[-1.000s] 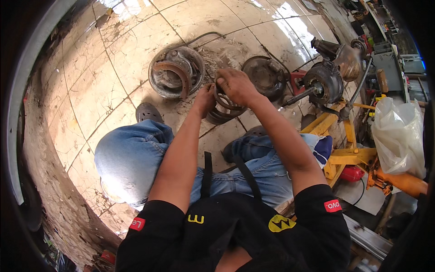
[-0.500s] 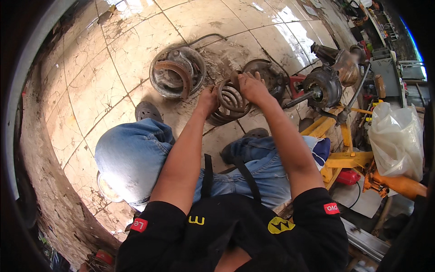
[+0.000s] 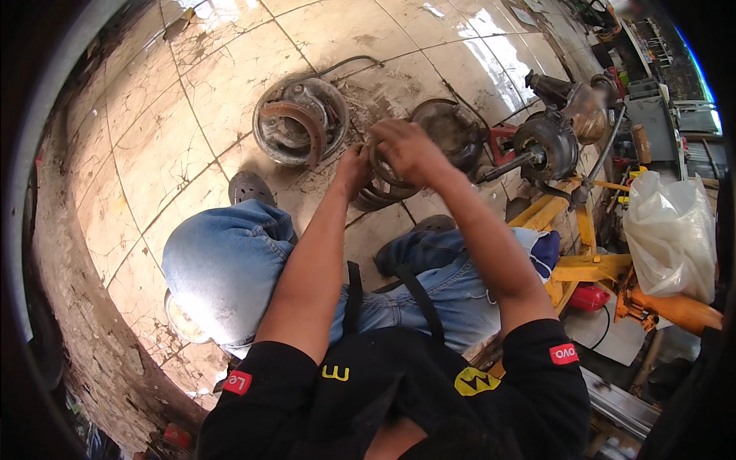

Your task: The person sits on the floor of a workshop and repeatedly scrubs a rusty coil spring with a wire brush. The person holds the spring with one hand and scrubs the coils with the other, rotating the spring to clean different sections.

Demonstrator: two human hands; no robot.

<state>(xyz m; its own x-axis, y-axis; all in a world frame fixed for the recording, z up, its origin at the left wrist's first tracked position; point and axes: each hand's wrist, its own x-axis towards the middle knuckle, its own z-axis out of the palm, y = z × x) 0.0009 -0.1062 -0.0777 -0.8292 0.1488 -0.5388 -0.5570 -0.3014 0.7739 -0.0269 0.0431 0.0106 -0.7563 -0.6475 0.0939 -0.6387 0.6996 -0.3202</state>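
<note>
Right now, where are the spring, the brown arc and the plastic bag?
Spring (image 3: 375,200): head view, on its exposed lower coils.
Brown arc (image 3: 311,131): head view, on the right part of its curve.
Plastic bag (image 3: 668,239): head view, on the middle of its crumpled side.

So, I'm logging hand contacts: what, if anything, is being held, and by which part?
A coil spring: the left hand holds its upper left edge. The right hand is over the upper coils; whether it grips there cannot be told.

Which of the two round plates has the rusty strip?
The left plate; a rusty curved strip lies on it. The right plate, nearer the right hand, shows none.
</note>
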